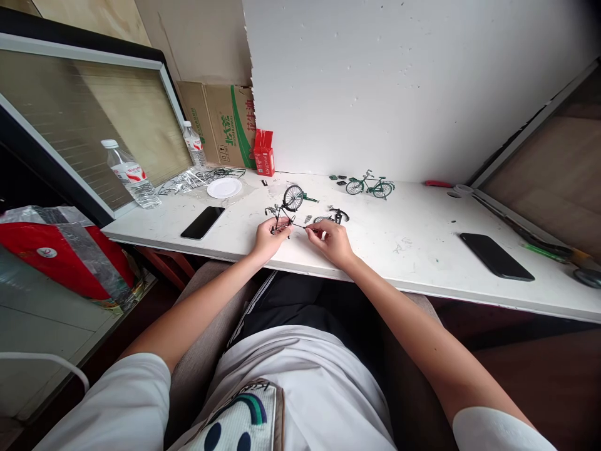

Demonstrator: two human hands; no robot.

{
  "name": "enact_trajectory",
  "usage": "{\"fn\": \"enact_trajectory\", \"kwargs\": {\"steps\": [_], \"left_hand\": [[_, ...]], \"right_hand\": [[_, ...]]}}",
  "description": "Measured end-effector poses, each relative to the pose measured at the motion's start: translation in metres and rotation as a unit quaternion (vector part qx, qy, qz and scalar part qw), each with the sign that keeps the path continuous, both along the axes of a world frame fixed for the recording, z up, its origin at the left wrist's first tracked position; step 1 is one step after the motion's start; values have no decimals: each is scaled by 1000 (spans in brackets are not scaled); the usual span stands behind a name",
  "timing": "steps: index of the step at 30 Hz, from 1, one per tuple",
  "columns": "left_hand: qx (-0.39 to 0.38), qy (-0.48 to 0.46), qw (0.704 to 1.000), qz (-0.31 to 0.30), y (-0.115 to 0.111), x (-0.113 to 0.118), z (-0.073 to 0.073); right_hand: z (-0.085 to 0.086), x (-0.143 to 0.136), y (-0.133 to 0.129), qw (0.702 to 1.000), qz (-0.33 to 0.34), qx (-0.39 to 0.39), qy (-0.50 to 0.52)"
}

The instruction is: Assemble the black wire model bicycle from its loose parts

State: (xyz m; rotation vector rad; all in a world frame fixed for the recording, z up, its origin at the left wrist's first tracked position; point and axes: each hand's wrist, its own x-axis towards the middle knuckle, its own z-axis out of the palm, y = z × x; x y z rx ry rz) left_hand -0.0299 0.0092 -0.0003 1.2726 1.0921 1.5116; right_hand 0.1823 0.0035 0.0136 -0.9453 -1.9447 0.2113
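Observation:
Near the table's front edge, my left hand [273, 237] is closed on a black model bicycle frame [278, 216]. One spoked wheel [293, 198] of it points up and away from me. My right hand [330, 239] pinches a thin dark rod-like piece [300, 226], whose far end reaches the frame beside my left fingers. I cannot tell whether the two parts are joined. Just beyond my right hand lie loose black parts [339, 215], among them a curved mudguard-like piece and part of a wheel. A green piece [310, 197] lies beside the upraised wheel.
A finished-looking green model bicycle [370, 186] stands at the back. Phones lie left [203, 222] and right [496, 255]. Water bottles [133, 178], a white plate [224, 187], plastic part frames [197, 180], a red box [264, 153] and a carton [225, 125] occupy the left.

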Motion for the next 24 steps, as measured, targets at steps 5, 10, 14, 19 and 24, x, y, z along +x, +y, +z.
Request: {"fn": "enact_trajectory", "kwargs": {"steps": [5, 10, 14, 19, 24], "left_hand": [[3, 6, 1000, 2, 1, 0, -1], [25, 21, 999, 8, 0, 0, -1], [49, 45, 998, 14, 0, 0, -2], [82, 77, 993, 29, 0, 0, -6], [106, 105, 988, 35, 1, 0, -10]], "right_hand": [[0, 0, 0, 1000, 5, 12, -4], [-1, -1, -2, 998, -2, 37, -49], [-2, -1, -3, 995, -8, 59, -75], [-3, -2, -4, 992, -30, 65, -100], [-3, -3, -5, 990, -38, 59, -119]]}}
